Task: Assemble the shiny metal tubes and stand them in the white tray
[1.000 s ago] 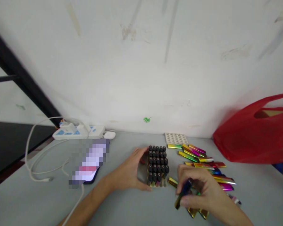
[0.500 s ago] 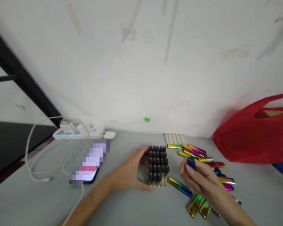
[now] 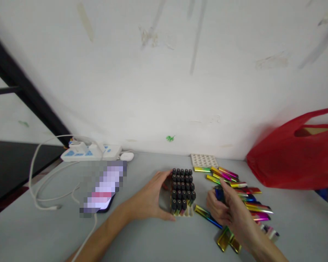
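A pale holder (image 3: 190, 214) stands in front of me, filled with upright vape pens (image 3: 183, 186) with black tips. Several holes at its front right corner have nothing in them. My left hand (image 3: 150, 198) spans the holder's left side, fingers at the back corner and thumb at the front. To the right, my right hand (image 3: 225, 207) is closed around a dark blue vape pen (image 3: 219, 193) with a black top, its lower part hidden in the palm. A gold-to-blue metallic piece (image 3: 207, 216) lies on the table between the holder and my right hand.
Shiny multicoloured pieces (image 3: 258, 208) lie scattered right of and under my right hand. A second pale holder (image 3: 204, 160) sits by the wall. A red bag (image 3: 295, 160) is at right. At left are a phone (image 3: 106, 203), white cables and a power strip (image 3: 93, 152).
My right thumb has lifted from across the vape pen and now points up beside it. The right hand has turned and shifted slightly left. My left hand and the holder stay put.
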Action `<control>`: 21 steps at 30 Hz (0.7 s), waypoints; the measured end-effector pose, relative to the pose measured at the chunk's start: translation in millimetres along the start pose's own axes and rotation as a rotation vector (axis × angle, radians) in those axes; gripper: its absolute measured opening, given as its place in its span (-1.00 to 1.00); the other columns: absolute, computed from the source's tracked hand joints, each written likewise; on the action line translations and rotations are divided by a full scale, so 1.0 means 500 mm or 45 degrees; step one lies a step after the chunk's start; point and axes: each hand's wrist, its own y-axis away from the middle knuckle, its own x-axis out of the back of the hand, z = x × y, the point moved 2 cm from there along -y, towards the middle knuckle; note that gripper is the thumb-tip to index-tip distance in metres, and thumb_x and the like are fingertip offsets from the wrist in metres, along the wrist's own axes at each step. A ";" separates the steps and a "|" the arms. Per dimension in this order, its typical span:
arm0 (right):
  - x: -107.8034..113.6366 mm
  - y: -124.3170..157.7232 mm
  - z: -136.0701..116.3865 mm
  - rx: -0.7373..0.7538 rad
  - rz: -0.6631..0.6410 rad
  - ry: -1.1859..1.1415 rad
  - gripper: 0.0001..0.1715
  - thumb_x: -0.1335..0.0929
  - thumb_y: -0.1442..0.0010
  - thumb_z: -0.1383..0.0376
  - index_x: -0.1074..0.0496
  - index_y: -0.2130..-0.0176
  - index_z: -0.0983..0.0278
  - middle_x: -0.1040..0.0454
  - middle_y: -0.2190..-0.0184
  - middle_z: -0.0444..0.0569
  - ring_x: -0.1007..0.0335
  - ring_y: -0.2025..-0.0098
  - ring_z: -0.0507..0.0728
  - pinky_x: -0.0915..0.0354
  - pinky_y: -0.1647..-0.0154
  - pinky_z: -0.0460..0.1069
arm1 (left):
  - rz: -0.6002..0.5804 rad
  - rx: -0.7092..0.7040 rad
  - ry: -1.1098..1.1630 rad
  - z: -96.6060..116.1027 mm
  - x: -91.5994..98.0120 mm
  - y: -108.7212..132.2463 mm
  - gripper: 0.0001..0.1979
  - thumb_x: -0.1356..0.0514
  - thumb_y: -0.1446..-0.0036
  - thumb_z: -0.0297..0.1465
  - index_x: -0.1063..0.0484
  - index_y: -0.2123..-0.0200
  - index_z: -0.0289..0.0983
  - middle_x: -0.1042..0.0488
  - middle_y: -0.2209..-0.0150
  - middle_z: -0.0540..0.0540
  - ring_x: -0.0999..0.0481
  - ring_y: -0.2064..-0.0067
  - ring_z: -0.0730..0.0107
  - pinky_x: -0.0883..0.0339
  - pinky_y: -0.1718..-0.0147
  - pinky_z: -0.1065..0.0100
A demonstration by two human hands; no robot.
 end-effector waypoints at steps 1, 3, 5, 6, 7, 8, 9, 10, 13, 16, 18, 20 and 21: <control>-0.003 -0.001 0.002 -0.020 0.003 -0.013 -0.16 -0.32 -0.36 -0.37 -0.05 0.56 0.16 0.15 0.62 -0.32 0.37 0.58 -0.03 0.32 0.61 -0.05 | 0.003 0.000 0.000 0.000 0.000 0.000 0.38 -0.74 0.28 -0.10 -0.12 -0.54 -0.09 -0.35 -0.33 -0.31 -0.47 -0.19 -0.20 -0.44 -0.23 -0.13; -0.009 -0.001 0.003 -0.055 0.002 -0.038 -0.14 -0.34 -0.34 -0.36 0.00 0.56 0.15 0.18 0.61 -0.33 0.40 0.58 -0.04 0.36 0.62 -0.06 | 0.003 0.008 -0.002 -0.001 0.000 0.000 0.39 -0.74 0.28 -0.09 -0.11 -0.54 -0.09 -0.35 -0.32 -0.31 -0.47 -0.19 -0.20 -0.43 -0.23 -0.14; -0.013 0.000 0.005 -0.083 0.006 -0.047 -0.14 -0.35 -0.33 -0.36 0.02 0.56 0.15 0.20 0.62 -0.34 0.42 0.58 -0.04 0.36 0.62 -0.07 | 0.000 0.016 -0.008 0.000 0.001 0.000 0.39 -0.74 0.28 -0.09 -0.11 -0.54 -0.09 -0.35 -0.32 -0.31 -0.46 -0.19 -0.20 -0.42 -0.23 -0.14; -0.013 -0.001 0.006 -0.093 0.020 -0.048 -0.14 -0.35 -0.32 -0.37 0.01 0.56 0.15 0.20 0.62 -0.34 0.42 0.58 -0.05 0.37 0.62 -0.08 | -0.004 0.021 -0.010 0.001 0.001 0.000 0.39 -0.74 0.28 -0.10 -0.11 -0.54 -0.10 -0.35 -0.32 -0.31 -0.46 -0.20 -0.20 -0.42 -0.23 -0.14; -0.012 -0.001 0.008 -0.101 0.040 -0.048 -0.14 -0.36 -0.31 -0.37 0.01 0.57 0.15 0.20 0.62 -0.35 0.43 0.58 -0.05 0.38 0.63 -0.08 | -0.010 0.026 -0.010 0.002 0.001 -0.001 0.39 -0.74 0.28 -0.10 -0.11 -0.54 -0.10 -0.34 -0.32 -0.31 -0.46 -0.20 -0.19 -0.42 -0.23 -0.13; -0.010 -0.003 0.011 -0.107 0.066 -0.049 -0.14 -0.36 -0.30 -0.37 0.01 0.57 0.15 0.20 0.62 -0.35 0.44 0.58 -0.05 0.39 0.63 -0.08 | -0.014 0.031 -0.008 0.002 0.001 -0.001 0.39 -0.74 0.28 -0.11 -0.11 -0.54 -0.11 -0.34 -0.32 -0.31 -0.46 -0.19 -0.19 -0.43 -0.22 -0.13; -0.007 -0.004 0.014 -0.109 0.094 -0.051 -0.15 -0.36 -0.30 -0.37 0.01 0.57 0.14 0.20 0.63 -0.35 0.45 0.58 -0.05 0.40 0.64 -0.08 | -0.018 0.036 -0.008 0.003 0.001 -0.002 0.39 -0.73 0.28 -0.11 -0.11 -0.54 -0.12 -0.34 -0.31 -0.31 -0.46 -0.18 -0.18 -0.43 -0.22 -0.12; -0.004 -0.006 0.017 -0.114 0.118 -0.049 -0.15 -0.36 -0.30 -0.36 0.01 0.57 0.14 0.20 0.63 -0.35 0.46 0.59 -0.05 0.42 0.64 -0.08 | -0.022 0.040 -0.009 0.003 0.001 -0.002 0.39 -0.73 0.28 -0.11 -0.11 -0.55 -0.12 -0.35 -0.31 -0.31 -0.47 -0.18 -0.18 -0.43 -0.22 -0.13; 0.005 -0.011 0.027 -0.120 0.169 -0.036 -0.17 -0.34 -0.29 -0.36 0.01 0.57 0.12 0.20 0.64 -0.36 0.46 0.59 -0.05 0.43 0.65 -0.07 | -0.023 0.040 -0.006 0.004 0.001 -0.002 0.38 -0.73 0.27 -0.10 -0.11 -0.54 -0.11 -0.36 -0.29 -0.29 -0.48 -0.16 -0.17 -0.44 -0.21 -0.13; 0.011 -0.013 0.034 -0.126 0.194 -0.025 -0.18 -0.33 -0.29 -0.36 0.01 0.57 0.12 0.21 0.64 -0.35 0.43 0.60 -0.05 0.40 0.65 -0.08 | -0.004 0.022 0.002 0.003 0.000 -0.001 0.37 -0.73 0.27 -0.10 -0.12 -0.54 -0.09 -0.38 -0.27 -0.28 -0.49 -0.14 -0.15 -0.46 -0.20 -0.13; 0.012 -0.013 0.037 -0.137 0.195 -0.026 -0.19 -0.34 -0.26 -0.35 -0.01 0.57 0.13 0.21 0.64 -0.35 0.43 0.60 -0.05 0.39 0.65 -0.08 | 0.003 0.013 0.002 0.002 0.000 -0.001 0.37 -0.74 0.27 -0.11 -0.12 -0.53 -0.08 -0.38 -0.27 -0.28 -0.49 -0.14 -0.15 -0.46 -0.19 -0.13; 0.009 -0.012 0.036 -0.143 0.206 -0.032 -0.21 -0.36 -0.23 -0.34 -0.03 0.56 0.13 0.21 0.64 -0.36 0.44 0.59 -0.05 0.39 0.64 -0.08 | -0.005 0.014 -0.001 0.003 0.000 -0.001 0.38 -0.74 0.28 -0.12 -0.12 -0.53 -0.08 -0.38 -0.28 -0.29 -0.48 -0.15 -0.16 -0.46 -0.19 -0.13; 0.007 -0.011 0.034 -0.147 0.213 -0.031 -0.22 -0.37 -0.22 -0.33 -0.04 0.56 0.14 0.21 0.63 -0.36 0.43 0.59 -0.05 0.38 0.64 -0.08 | -0.010 0.020 -0.005 0.003 0.000 -0.001 0.38 -0.74 0.28 -0.13 -0.11 -0.54 -0.08 -0.37 -0.29 -0.29 -0.48 -0.16 -0.17 -0.46 -0.20 -0.12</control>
